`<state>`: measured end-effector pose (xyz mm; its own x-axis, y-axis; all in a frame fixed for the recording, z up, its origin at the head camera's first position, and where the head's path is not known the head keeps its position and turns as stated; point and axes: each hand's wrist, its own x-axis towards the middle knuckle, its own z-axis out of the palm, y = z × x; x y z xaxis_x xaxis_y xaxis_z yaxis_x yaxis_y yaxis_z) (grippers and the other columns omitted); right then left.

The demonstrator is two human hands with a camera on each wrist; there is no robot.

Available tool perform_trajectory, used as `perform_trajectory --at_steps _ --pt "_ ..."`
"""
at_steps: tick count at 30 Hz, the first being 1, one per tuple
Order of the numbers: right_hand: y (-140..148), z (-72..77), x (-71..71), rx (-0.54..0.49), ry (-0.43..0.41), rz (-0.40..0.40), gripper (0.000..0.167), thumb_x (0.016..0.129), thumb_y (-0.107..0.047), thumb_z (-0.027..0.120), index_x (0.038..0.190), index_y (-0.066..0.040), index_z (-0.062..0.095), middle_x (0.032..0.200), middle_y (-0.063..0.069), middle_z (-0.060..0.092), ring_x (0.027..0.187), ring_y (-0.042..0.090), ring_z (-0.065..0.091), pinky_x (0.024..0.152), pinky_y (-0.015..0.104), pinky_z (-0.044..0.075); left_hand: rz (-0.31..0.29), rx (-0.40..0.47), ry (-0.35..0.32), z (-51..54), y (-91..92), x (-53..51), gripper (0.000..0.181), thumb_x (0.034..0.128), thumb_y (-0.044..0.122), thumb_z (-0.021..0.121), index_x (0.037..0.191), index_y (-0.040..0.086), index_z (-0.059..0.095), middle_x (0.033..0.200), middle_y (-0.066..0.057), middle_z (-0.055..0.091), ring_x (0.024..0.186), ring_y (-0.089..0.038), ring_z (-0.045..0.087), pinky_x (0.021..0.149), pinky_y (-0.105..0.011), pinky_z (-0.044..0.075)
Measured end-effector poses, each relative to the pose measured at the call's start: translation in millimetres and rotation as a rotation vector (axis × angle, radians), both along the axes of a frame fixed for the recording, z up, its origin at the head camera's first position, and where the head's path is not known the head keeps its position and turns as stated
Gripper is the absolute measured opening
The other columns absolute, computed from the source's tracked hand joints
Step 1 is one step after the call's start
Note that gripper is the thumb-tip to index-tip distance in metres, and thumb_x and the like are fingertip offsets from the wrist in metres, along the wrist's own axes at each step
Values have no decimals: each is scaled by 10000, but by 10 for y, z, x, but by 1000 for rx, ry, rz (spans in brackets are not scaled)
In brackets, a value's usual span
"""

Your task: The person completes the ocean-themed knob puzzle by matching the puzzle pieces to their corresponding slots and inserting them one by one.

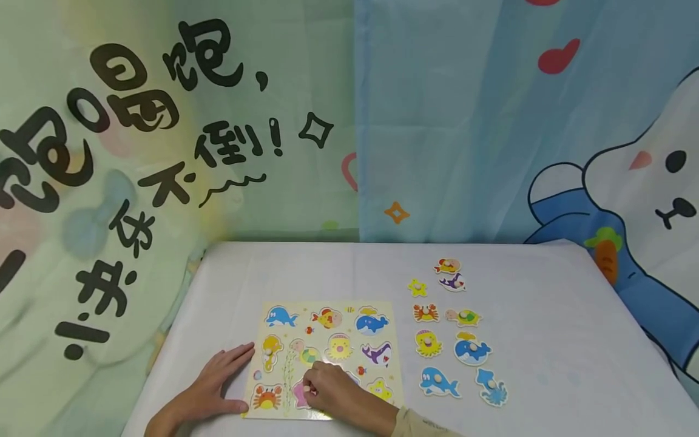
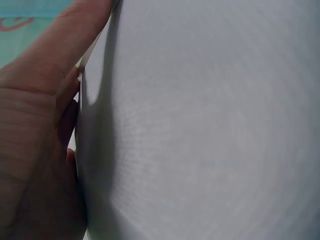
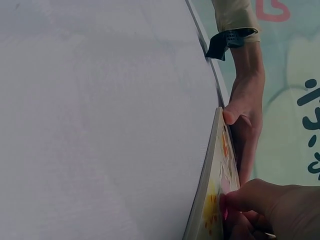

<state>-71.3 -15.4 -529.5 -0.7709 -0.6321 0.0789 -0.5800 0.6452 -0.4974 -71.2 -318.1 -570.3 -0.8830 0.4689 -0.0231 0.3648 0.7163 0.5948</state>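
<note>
A sea-animal puzzle board (image 1: 349,312) lies on the white table. My left hand (image 1: 215,385) rests at its left side, fingers extended and thumb touching the lower left corner. Over the lower middle of the board, my right hand (image 1: 341,394) has curled fingers and pinches a pink puzzle piece (image 1: 300,394), whose shape is mostly hidden. In the right wrist view, pink shows at the thumb tip, close against the board. The left wrist view shows the left thumb and palm beside white cloth.
Loose knobbed pieces lie right of the board: a blue dolphin (image 1: 437,382), a squid (image 1: 493,388), a blue whale (image 1: 472,351), an octopus (image 1: 428,344), a crab (image 1: 426,313), a turtle (image 1: 466,317), a starfish (image 1: 417,287) and others. Printed curtains hang behind the table (image 1: 557,340).
</note>
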Motion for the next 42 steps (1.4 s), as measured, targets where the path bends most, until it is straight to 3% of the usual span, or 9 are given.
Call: perform_trajectory --at_steps 7,15,24,35,38,42 --pt "22 -6 16 -15 -99 -28 96 836 -158 679 904 -115 730 736 -98 599 643 -49 406 585 103 369 -16 5 53 7 1 14 941 711 552 781 1482 164 406 1530 -128 402 1355 -266 297 1069 -4 -101" --pt "73 27 -20 -29 -260 -65 123 867 -225 697 941 -131 724 731 -114 586 661 -17 431 611 159 385 -19 18 52 18 23 11 937 710 532 791 1478 150 412 1523 -143 406 1354 -237 295 1063 -3 -98" --pt "81 32 -8 -41 -288 -76 133 868 -226 695 950 -121 703 716 -115 546 646 -21 423 602 152 387 -26 8 77 -11 8 1 936 705 535 794 1476 158 417 1519 -137 415 1369 -197 299 1072 -13 -85" --pt "141 -34 -31 -142 -342 -71 73 852 -149 706 894 -93 686 667 -134 472 623 -45 390 584 122 377 -26 2 86 -20 6 -13 940 706 544 790 1481 174 409 1525 -123 410 1369 -212 300 1073 -13 -95" --pt "202 -77 -92 -252 -442 -55 73 830 -130 718 874 -73 704 660 -127 514 603 -51 415 565 115 382 -22 -6 83 -26 -5 -6 942 704 552 788 1480 172 411 1524 -124 411 1367 -209 297 1069 -7 -94" --pt "437 -96 -277 -407 -646 -75 96 833 -155 729 882 -72 733 686 -78 603 586 -2 477 540 134 396 -19 -7 77 -25 -4 9 942 701 550 791 1477 168 417 1523 -126 414 1373 -198 291 1063 -2 -92"
